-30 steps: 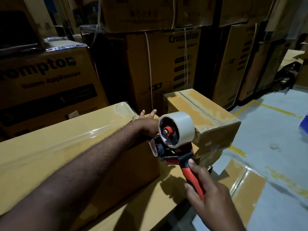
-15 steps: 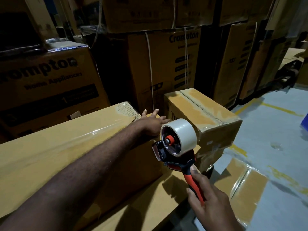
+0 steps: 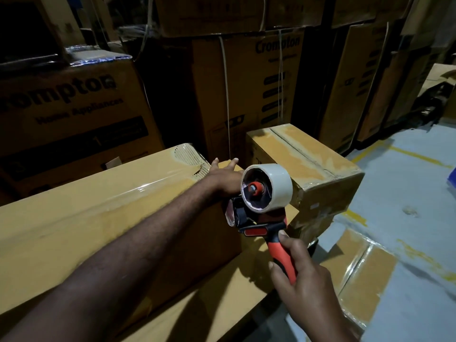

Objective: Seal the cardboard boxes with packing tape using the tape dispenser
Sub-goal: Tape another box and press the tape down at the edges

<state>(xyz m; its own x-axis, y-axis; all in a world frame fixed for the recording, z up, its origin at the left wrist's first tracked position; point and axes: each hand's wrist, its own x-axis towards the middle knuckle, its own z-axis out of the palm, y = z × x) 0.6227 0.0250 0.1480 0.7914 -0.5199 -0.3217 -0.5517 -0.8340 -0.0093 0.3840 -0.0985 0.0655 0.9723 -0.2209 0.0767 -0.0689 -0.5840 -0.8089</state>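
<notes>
The tape dispenser (image 3: 261, 211) sits at the far end of the long cardboard box (image 3: 86, 218), its white roll (image 3: 280, 186) uppermost. The right hand (image 3: 303, 287) is curled round the red handle. The left hand (image 3: 225, 177) lies flat on the box top, fingers straight, holding nothing. Just beyond stands a smaller box (image 3: 311, 159) on the floor (image 3: 407, 183), with stacked cartons (image 3: 69, 107) behind.

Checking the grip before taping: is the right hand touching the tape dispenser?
Touching. Head view shows the right hand curled round the red handle of the tape dispenser.
</notes>
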